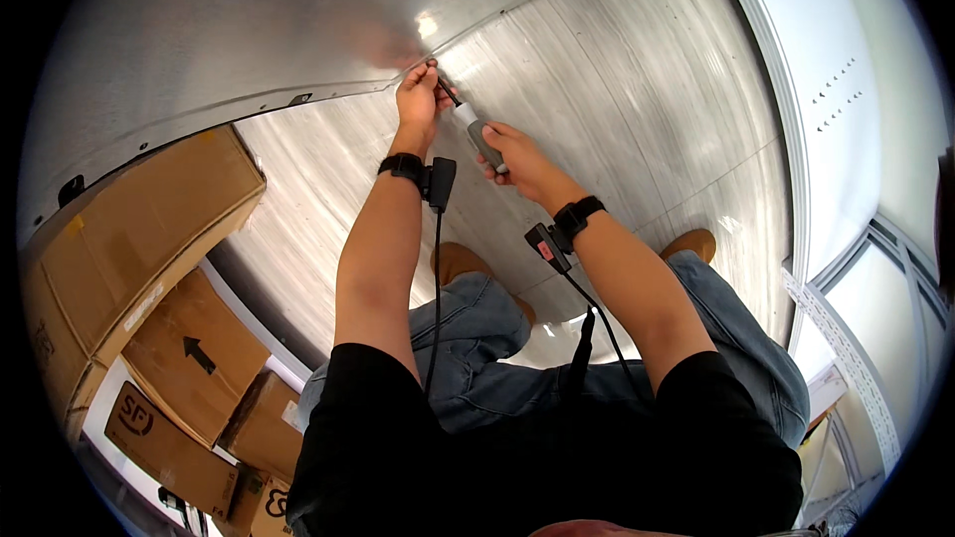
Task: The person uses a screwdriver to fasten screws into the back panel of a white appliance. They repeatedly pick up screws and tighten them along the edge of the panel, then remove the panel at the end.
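Note:
A screwdriver (485, 145) with a grey handle is wrapped in the fingers of my right hand (519, 161). Its dark shaft slants up and left toward the lower edge of a large metal panel (298, 15). At that edge, around the shaft's tip, my left hand (420, 101) has its thumb and fingers pinched together. A small dark thing shows at the fingertips, too small to name. The fingers hide where the shaft ends.
Cardboard boxes (194, 353) are stacked at the left, one large box (149, 219) close to the panel. A white wall or door frame (771, 50) bounds the wood-pattern floor (637, 109) at the right. Cables (437, 288) hang from straps on both wrists.

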